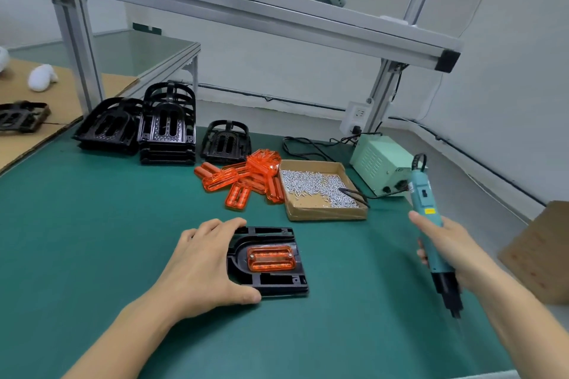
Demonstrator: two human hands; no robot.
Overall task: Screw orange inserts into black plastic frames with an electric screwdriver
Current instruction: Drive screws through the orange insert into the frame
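Looking down from the head camera onto a green mat (92,224). Near the middle, lying flat: a black plastic frame (268,281) with an orange insert (271,258) seated in its recess, a small screw head visible at each end of the insert. Left hand (203,264) gripping the frame's left edge, fingers over the far corner, thumb hooked round the near corner. Right hand (452,246) curled round the teal body of the electric screwdriver (431,231), held off to the right of the frame and clear of it, black tip pointing down above the mat, cable end up. Behind the frame: a loose pile of orange inserts (243,178), touching a shallow cardboard tray of screws (320,191) on its right. Farther back: stacks of black frames (138,126) and one single frame (224,141) beside them. Right of the tray: a pale green power supply box (381,163). Overhead: an aluminium shelf rail (246,12).
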